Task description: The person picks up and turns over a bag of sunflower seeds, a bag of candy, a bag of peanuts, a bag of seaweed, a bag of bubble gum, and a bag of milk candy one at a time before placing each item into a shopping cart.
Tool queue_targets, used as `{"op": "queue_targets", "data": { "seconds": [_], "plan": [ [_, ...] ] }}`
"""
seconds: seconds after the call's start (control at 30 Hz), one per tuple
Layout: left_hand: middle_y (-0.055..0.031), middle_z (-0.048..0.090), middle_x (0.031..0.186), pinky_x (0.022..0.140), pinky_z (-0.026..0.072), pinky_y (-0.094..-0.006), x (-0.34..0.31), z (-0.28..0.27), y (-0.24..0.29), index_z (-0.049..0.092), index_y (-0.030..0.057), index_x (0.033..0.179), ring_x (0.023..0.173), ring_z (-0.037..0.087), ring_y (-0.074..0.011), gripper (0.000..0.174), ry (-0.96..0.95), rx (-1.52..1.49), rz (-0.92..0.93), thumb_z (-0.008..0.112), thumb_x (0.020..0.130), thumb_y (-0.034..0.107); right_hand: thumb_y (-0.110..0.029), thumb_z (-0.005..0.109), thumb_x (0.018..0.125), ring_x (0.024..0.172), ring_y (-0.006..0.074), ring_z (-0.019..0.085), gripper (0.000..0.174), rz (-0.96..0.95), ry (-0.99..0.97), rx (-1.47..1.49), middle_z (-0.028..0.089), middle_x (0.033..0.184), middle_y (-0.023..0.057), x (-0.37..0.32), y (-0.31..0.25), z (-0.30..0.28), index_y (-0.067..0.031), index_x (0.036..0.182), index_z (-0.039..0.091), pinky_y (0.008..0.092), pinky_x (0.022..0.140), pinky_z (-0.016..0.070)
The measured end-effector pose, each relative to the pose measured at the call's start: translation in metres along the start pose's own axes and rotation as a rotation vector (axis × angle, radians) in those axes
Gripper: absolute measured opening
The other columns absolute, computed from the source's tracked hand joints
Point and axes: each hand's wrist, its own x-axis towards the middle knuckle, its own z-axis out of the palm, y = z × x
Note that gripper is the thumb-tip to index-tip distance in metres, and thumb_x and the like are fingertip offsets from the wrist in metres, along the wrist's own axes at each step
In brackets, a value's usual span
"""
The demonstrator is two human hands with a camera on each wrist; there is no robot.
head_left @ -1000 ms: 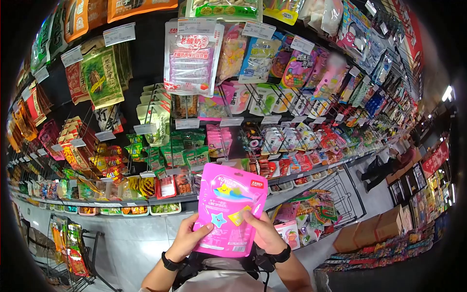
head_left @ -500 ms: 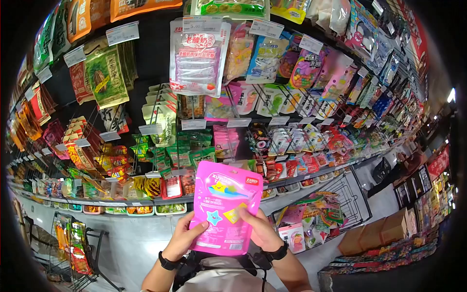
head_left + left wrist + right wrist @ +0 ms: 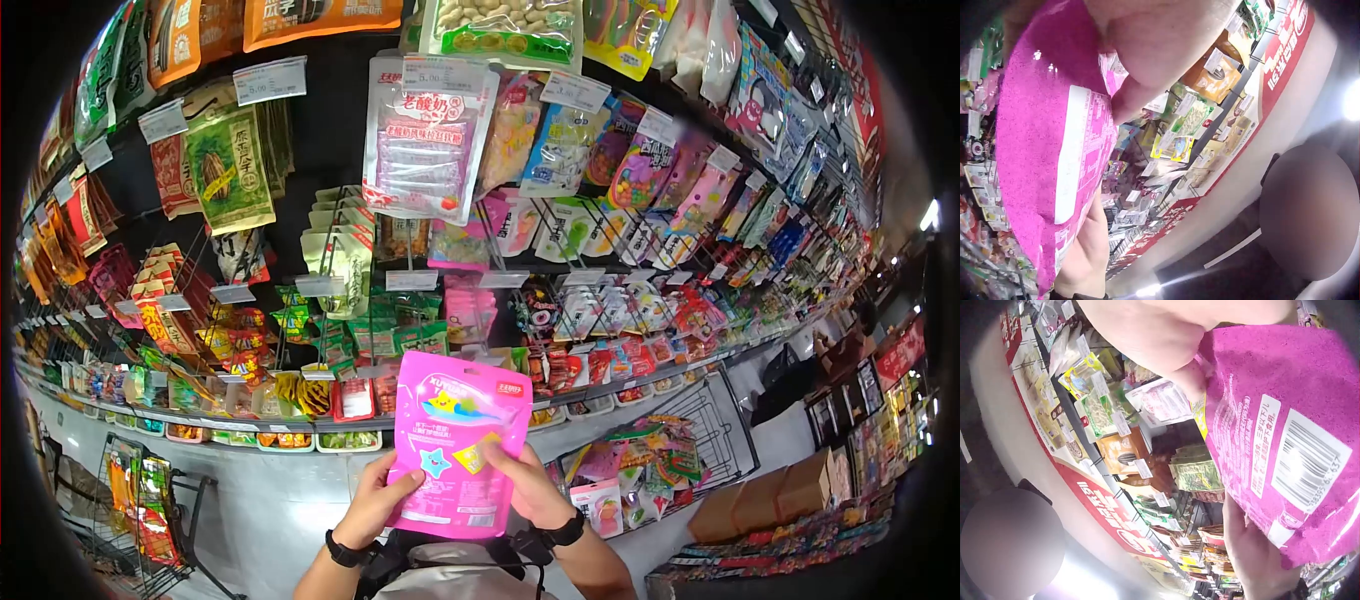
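Observation:
A pink candy pouch, printed with a blue star and a yellow patch, is held upright in front of the body. At its lower left edge the left hand pinches it, thumb across the printed face. The right hand grips the right edge, its thumb lying over the yellow patch. In the right wrist view the pouch shows a barcode at its bottom, with the left hand beyond it. The left wrist view shows the pouch bulging, and the right hand at its far edge. Fingers behind the pouch are hidden.
Shelves of hanging snack bags rise ahead, with a white candy bag near the middle. A cart with packets stands at lower left. At right, another cart holds several bags, beside cardboard boxes.
Both hands keep hold of the pouch, which has shifted slightly left and down in view. The shelves appear lower and further right as the head view tilts.

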Motion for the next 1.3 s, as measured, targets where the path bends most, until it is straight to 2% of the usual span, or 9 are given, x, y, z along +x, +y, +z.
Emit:
{"op": "queue_targets", "data": {
  "seconds": [0.63,0.83,1.03,1.13,1.3],
  "plan": [
    [-0.006,0.068,0.118,0.084,0.053,-0.0263,-0.001,0.018,-0.008,0.053,-0.0003,0.135,0.1,0.065,-0.011,0.039,-0.034,-0.047,-0.019,0.062,0.098,0.011,-0.021,0.065,0.1,0.12,0.0144,0.056,0.048,0.017,-0.001,0.01,0.06,0.131,0.0054,-0.014,-0.001,-0.017,-0.0031,0.14,0.048,0.033,0.102,0.046],
    [-0.007,0.066,0.121,0.091,0.0528,-0.0283,-0.003,0.023,-0.004,0.045,-0.0004,0.141,0.104,0.065,-0.0122,0.054,-0.059,-0.018,0.023,0.069,0.093,0.009,-0.023,0.066,0.099,0.119,0.0148,0.058,0.05,0.026,-0.043,0.041,0.06,0.131,0.0052,-0.01,-0.001,-0.016,-0.0038,0.141,0.047,0.0331,0.101,0.0467],
    [-0.0074,0.065,0.122,0.095,0.0527,-0.0307,-0.005,0.02,-0.004,0.043,-0.0013,0.142,0.106,0.064,-0.0133,0.062,-0.068,-0.026,0.026,0.074,0.088,0.004,-0.023,0.067,0.099,0.12,0.0151,0.057,0.051,0.036,-0.021,0.025,0.059,0.131,0.0057,-0.011,-0.002,-0.01,-0.004,0.141,0.046,0.0337,0.101,0.0472],
    [-0.0073,0.065,0.122,0.095,0.0529,-0.0309,-0.005,0.023,0.001,0.044,-0.001,0.142,0.107,0.064,-0.0134,0.064,-0.052,0.01,0.029,0.075,0.086,0.002,-0.022,0.066,0.099,0.118,0.015,0.058,0.048,0.068,-0.009,0.0,0.06,0.13,0.0061,-0.008,-0.004,-0.012,-0.0039,0.14,0.048,0.0334,0.1,0.0481],
    [-0.0066,0.065,0.121,0.095,0.0514,-0.0291,-0.005,0.023,0.002,0.048,-0.0015,0.138,0.107,0.062,-0.0118,0.057,-0.038,-0.028,0.031,0.075,0.088,0.001,-0.022,0.065,0.1,0.113,0.0147,0.062,0.043,0.021,0.005,-0.005,0.062,0.127,0.0064,-0.007,-0.003,-0.006,-0.0037,0.137,0.051,0.032,0.095,0.0514]
  ]
}}
